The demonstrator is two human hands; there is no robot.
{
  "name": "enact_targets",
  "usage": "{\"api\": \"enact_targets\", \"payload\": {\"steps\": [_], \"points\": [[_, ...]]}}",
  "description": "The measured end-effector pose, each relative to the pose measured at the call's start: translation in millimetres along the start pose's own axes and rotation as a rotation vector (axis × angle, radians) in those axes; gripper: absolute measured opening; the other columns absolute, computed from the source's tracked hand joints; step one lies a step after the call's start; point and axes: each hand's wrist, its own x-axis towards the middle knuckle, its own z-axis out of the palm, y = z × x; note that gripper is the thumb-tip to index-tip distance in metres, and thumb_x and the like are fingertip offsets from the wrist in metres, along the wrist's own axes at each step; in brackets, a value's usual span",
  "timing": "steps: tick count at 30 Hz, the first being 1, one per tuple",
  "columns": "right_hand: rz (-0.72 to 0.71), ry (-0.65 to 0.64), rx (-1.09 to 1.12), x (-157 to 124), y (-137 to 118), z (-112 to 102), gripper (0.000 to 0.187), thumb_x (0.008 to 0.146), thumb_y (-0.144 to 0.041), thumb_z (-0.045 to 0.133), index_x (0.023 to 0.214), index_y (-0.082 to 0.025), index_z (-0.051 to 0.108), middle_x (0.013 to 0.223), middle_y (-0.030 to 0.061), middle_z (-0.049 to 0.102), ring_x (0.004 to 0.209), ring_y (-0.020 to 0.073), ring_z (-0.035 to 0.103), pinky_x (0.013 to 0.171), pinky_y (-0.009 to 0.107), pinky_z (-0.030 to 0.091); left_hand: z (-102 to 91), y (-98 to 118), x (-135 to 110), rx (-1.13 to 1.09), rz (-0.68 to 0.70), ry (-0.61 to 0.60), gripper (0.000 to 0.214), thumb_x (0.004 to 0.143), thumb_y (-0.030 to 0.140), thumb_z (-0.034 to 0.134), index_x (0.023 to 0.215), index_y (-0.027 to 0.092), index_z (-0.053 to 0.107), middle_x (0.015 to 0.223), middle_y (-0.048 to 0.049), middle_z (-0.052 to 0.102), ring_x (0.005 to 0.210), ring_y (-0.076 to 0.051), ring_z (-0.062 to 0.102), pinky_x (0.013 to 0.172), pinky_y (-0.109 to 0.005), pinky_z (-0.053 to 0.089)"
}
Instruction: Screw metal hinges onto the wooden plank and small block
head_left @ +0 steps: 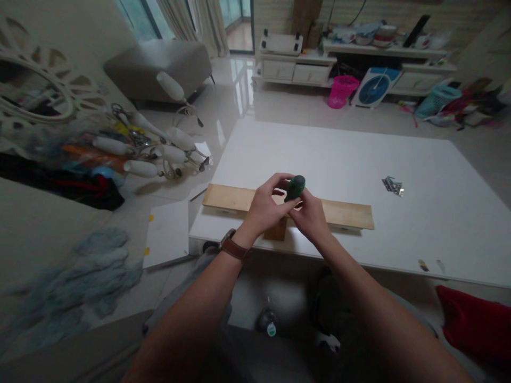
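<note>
Over a long pale wooden board (347,214), my hands come together around a screwdriver, its dark green handle (296,188) upright and its shaft hidden. My left hand (268,206), with a brown-strapped watch (233,246) on the wrist, is closed with thumb and fingers at the handle. My right hand (311,214) is closed at the handle's lower right side; its fingertips are partly hidden. A darker brown wooden piece (275,230) shows below my hands, against the board. The board rests across the near part of a white tabletop (319,154).
Metal hinges or brackets (393,186) lie right of the board. Small bits (423,265) sit at the table's near edge. A white panel (166,234) and a lamp with several white shades (171,154) are at left. Red cloth (475,324) lies at lower right.
</note>
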Motion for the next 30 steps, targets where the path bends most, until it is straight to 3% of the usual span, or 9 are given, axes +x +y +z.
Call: {"api": "enact_targets", "payload": {"steps": [11,18,24,30], "points": [[-0.013,-0.039,0.073,-0.7,-0.2,0.5,0.043,0.079,-0.019,0.066,0.122,-0.023,0.068,0.1,0.0062,0.082,0.08,0.0229,0.074,0.072,0.034,0.057,-0.6,1.5,-0.3,-0.014,-0.014,0.016,0.044,0.083,0.01,0.08,0.122,0.023,0.067,0.113,-0.0049,0.076,0.101,-0.018,0.074,0.088,-0.032,0.061],[-0.009,-0.008,-0.025,-1.1,-0.6,-0.6,0.045,0.081,-0.017,0.062,0.125,-0.021,0.069,0.099,0.0083,0.082,0.077,0.0238,0.072,0.072,0.036,0.056,1.0,1.5,-0.5,-0.02,-0.029,-0.002,0.044,0.082,0.015,0.084,0.122,0.023,0.067,0.116,-0.0062,0.077,0.107,-0.02,0.074,0.089,-0.032,0.06],[-0.013,-0.012,0.019,-1.5,-1.3,1.2,0.037,0.08,-0.015,0.061,0.116,-0.022,0.069,0.099,0.0071,0.082,0.08,0.0239,0.074,0.074,0.036,0.058,0.4,-1.0,-0.7,-0.037,-0.019,0.013,0.047,0.082,0.008,0.078,0.125,0.024,0.066,0.114,-0.0046,0.077,0.103,-0.017,0.074,0.088,-0.031,0.06],[0.008,-0.009,0.0,-0.4,0.1,2.7,0.034,0.08,-0.02,0.068,0.114,-0.024,0.07,0.101,0.0066,0.082,0.084,0.0254,0.074,0.073,0.037,0.058,-2.5,-1.3,-2.8,-0.015,-0.034,0.024,0.043,0.085,0.022,0.086,0.123,0.025,0.067,0.109,-0.0042,0.077,0.1,-0.018,0.074,0.087,-0.032,0.06]]}}
